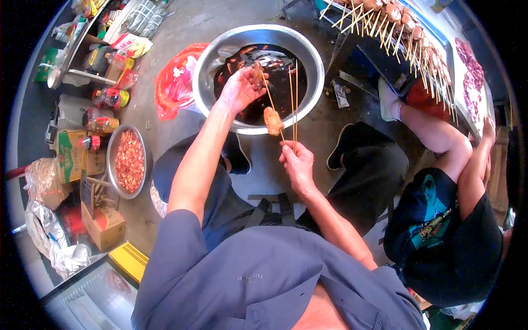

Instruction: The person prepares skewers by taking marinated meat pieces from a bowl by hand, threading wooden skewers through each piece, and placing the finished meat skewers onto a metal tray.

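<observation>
A large metal basin (201,66) of dark liquid (242,110) stands before me, with reddish bits floating in it. Over the liquid, the fingers of my left hand (242,91) are closed on a wet brown piece of meat (257,76), at the upper end of a bamboo skewer (270,96). Lower on that skewer sits a browned chicken piece (272,121), probably a wing. At the basin's near rim my right hand (298,166) pinches the skewer's lower end, together with two bare bamboo skewers (295,104) that point up across the basin.
A red plastic bag (173,82) lies left of the basin. Further left are a bowl of chopped reddish pieces (130,162), bottles (110,98) and boxes (71,157). At right, a seated person (434,220) is beside a table with many meat skewers (407,27) and raw meat (470,77).
</observation>
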